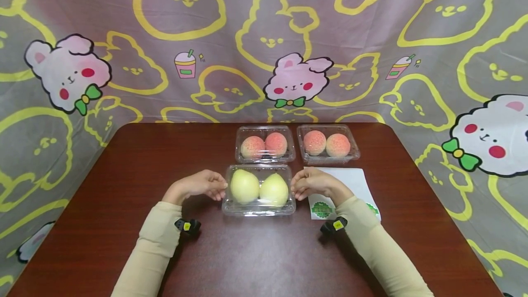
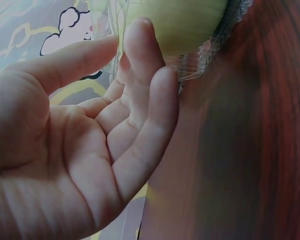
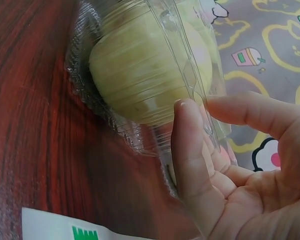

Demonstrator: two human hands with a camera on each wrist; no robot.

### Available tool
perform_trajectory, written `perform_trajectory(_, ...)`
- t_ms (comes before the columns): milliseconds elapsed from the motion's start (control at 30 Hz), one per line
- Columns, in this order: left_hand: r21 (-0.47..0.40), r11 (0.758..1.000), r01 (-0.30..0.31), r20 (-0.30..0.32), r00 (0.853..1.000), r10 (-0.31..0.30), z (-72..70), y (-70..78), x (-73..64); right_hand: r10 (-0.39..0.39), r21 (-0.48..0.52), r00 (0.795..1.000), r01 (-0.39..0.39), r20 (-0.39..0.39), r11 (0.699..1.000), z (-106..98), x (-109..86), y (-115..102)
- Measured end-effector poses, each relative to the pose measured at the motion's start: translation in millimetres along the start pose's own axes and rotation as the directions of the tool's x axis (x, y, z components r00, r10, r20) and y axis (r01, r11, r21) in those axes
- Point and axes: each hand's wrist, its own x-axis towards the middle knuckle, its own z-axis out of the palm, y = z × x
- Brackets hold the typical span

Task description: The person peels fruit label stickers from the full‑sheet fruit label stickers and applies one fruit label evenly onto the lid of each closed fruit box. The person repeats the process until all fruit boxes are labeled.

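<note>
A clear plastic clamshell box [image 1: 259, 211] with two pale yellow pears [image 1: 245, 187] in it lies near the middle of the table, its lid down. At its left end my left hand [image 1: 205, 184] pinches the rim between thumb and forefinger. My right hand [image 1: 313, 183] pinches the rim at the opposite end in the same way. In the right wrist view the thumb and forefinger meet on the plastic edge beside a pear [image 3: 150, 70]. The left wrist view shows the other fingers curved below the rim.
Behind it stand two more clear boxes, the left one [image 1: 264, 158] and the right one [image 1: 350, 155], each holding two pink peaches [image 1: 275, 145]. A white sheet [image 1: 350, 180] with green round stickers [image 1: 321, 210] lies partly under the right forearm. A patterned curtain [image 1: 231, 49] borders the brown table [image 1: 247, 260].
</note>
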Motion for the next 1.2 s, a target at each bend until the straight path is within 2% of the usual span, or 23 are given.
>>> perform_trajectory(500,0.0,1.0,-0.002,0.004,1.0,0.002,5.7,3.9,7.8,-0.014,-0.007,1.0,0.014,0.003,1.0,-9,-6.9,4)
perform_trajectory(833,-0.031,0.999,-0.025,0.016,1.0,0.025,9.6,6.3,15.0,-0.009,-0.011,1.0,0.009,-0.018,1.0,-17,-9.4,8)
perform_trajectory(1200,0.047,0.998,-0.04,0.002,0.999,0.04,8.3,9.9,13.8,-0.019,-0.071,0.999,0.017,-0.028,0.997,-19,-10.0,7)
